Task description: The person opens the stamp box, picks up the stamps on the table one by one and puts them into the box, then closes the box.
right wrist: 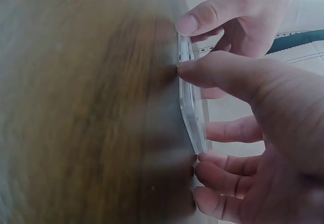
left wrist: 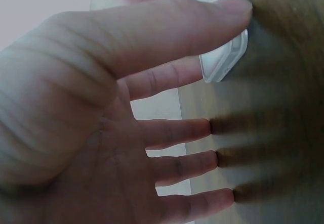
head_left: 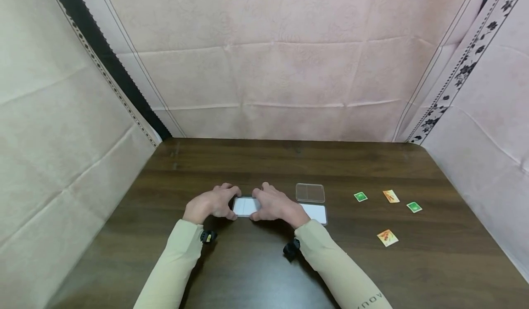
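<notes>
Between my two hands lies a flat, clear-edged plastic case (head_left: pixel 245 206) with a white inside, low over the brown table. My left hand (head_left: pixel 212 204) grips its left end, thumb (left wrist: pixel 223 16) along the near edge and index finger at the far edge. The other left fingers stretch out beside the case, their tips close to the wood. At the right end my right hand (head_left: pixel 276 205) holds the same case, its thumb (right wrist: pixel 202 72) on the near edge and fingers round the far side. This hand hides part of the case in the head view.
Behind my right wrist sits a white flat tray (head_left: pixel 316 213), with a clear empty-looking lid (head_left: pixel 310 193) just beyond it. Farther right lie two small green cards (head_left: pixel 360 196) and two orange-and-white ones (head_left: pixel 387 238). Pale cloth (head_left: pixel 285 79) hangs around the table (head_left: pixel 248 272).
</notes>
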Demonstrator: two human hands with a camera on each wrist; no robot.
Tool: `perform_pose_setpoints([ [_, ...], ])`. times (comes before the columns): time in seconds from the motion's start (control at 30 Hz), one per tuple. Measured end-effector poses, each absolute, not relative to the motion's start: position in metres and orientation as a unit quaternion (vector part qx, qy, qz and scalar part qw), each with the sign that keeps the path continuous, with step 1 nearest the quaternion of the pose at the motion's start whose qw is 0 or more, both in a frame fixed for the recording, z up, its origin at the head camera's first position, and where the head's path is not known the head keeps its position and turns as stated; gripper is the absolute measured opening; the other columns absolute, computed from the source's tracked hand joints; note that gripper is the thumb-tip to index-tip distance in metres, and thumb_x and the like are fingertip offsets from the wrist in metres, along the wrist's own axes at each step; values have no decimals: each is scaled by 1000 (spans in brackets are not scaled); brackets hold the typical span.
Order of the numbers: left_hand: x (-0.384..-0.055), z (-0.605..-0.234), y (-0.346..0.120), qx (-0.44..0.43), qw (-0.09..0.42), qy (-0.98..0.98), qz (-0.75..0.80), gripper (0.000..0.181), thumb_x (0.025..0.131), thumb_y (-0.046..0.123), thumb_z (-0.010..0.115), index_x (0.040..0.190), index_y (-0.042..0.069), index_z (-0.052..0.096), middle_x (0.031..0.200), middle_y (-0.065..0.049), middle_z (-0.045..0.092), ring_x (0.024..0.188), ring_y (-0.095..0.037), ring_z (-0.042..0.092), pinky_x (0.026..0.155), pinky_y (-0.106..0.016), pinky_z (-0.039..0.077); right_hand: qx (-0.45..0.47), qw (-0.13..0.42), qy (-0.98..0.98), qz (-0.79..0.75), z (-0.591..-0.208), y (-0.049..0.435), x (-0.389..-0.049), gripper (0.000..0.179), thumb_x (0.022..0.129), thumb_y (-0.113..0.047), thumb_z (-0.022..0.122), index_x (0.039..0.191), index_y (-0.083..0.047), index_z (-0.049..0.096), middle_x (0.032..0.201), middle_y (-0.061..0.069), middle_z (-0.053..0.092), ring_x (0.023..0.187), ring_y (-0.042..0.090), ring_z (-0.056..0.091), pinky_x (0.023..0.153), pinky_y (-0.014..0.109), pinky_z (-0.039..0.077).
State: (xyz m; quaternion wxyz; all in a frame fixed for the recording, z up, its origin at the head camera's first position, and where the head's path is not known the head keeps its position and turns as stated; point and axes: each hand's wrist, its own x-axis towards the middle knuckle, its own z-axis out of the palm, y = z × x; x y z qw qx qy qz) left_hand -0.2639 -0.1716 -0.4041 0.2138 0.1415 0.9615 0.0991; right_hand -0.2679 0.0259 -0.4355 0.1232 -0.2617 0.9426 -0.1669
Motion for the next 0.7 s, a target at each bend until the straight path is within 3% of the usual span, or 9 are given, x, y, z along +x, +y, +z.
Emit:
perform_pose_setpoints([
  [0.7, -263, -405, -171, 137, 208, 963, 103, 58, 80, 30, 82, 130, 25, 52, 138, -9, 46, 112, -29, 45, 84, -47, 47, -269, 133, 934, -193, -434, 30, -272, 52, 82, -45, 75, 121, -14, 60, 102, 2, 50, 84, 15, 50, 69, 27, 45],
])
